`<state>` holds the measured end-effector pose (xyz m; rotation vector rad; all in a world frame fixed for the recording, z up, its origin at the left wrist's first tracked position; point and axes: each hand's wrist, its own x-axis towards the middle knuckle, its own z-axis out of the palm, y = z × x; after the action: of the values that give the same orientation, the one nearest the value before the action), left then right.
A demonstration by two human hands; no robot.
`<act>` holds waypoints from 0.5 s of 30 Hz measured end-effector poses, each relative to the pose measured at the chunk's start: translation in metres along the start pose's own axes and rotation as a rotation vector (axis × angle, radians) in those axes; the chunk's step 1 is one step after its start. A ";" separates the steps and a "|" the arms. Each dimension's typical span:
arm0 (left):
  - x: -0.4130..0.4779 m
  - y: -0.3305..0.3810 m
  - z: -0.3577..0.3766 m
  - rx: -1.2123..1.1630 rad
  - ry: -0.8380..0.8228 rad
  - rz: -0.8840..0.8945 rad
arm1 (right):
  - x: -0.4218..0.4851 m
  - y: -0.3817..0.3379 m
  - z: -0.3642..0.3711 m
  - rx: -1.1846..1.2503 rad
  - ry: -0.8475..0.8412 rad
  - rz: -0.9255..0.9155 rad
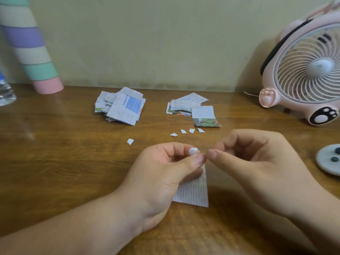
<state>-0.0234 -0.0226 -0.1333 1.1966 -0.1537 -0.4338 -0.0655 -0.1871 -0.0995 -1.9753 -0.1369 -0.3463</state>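
Note:
My left hand (165, 173) pinches a printed paper strip (193, 192) near its top, with the strip hanging down toward the wooden table (64, 162). A small white corner of the paper (193, 150) sticks up above my left thumb. My right hand (257, 162) has its thumb and forefinger pinched at the same top edge, tip to tip with the left. Several tiny torn white scraps (186, 131) lie on the table beyond my hands, and one more scrap (130, 141) lies further left.
Two piles of cut printed paper lie at the back: a left pile (120, 105) and a right pile (193, 109). A pink fan (305, 70) stands at the right. A striped pastel cylinder (31, 50) and a water bottle (5, 91) stand at the left. A pale round dish (329, 159) lies at the right edge.

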 end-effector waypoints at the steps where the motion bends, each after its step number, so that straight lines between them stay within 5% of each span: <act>1: 0.000 0.000 0.000 0.002 0.006 0.006 | -0.002 -0.001 0.003 0.060 -0.032 0.021; 15: -0.002 -0.009 -0.001 0.099 -0.074 0.114 | -0.001 0.000 0.004 0.237 -0.082 0.171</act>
<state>-0.0266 -0.0236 -0.1421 1.2626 -0.3088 -0.3735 -0.0656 -0.1839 -0.1013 -1.7525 -0.0578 -0.1311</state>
